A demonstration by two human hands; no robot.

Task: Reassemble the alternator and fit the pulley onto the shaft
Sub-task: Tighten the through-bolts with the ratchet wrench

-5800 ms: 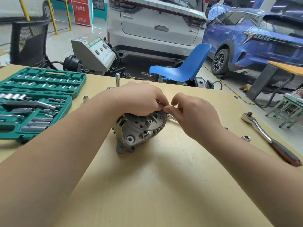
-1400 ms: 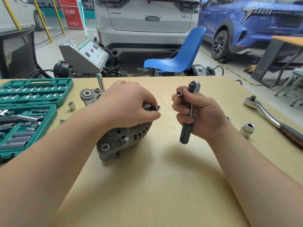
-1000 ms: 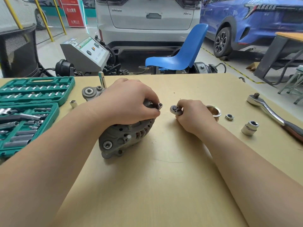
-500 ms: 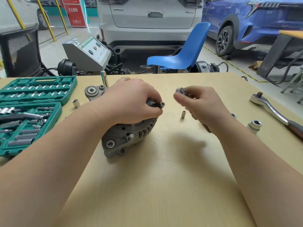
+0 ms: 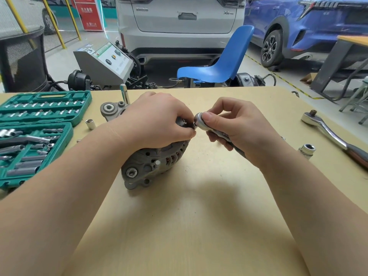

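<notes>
We see the alternator lying mid-bench, our left hand curled over its top, gripping it. Our right hand clenches a small ratchet, its head at the left fingers. A bigger ratchet lies far right.

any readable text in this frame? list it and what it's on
"X6", with smaller letters after it too blurred to read: tailgate of the white SUV.
Badge at that tailgate's left: blurred, unreadable.
White characters ending in what looks like "110": red sign; the lines above are unreadable.
Labels on the grey machine panel: too small to read.
Markings in the green socket case: none legible.
</notes>
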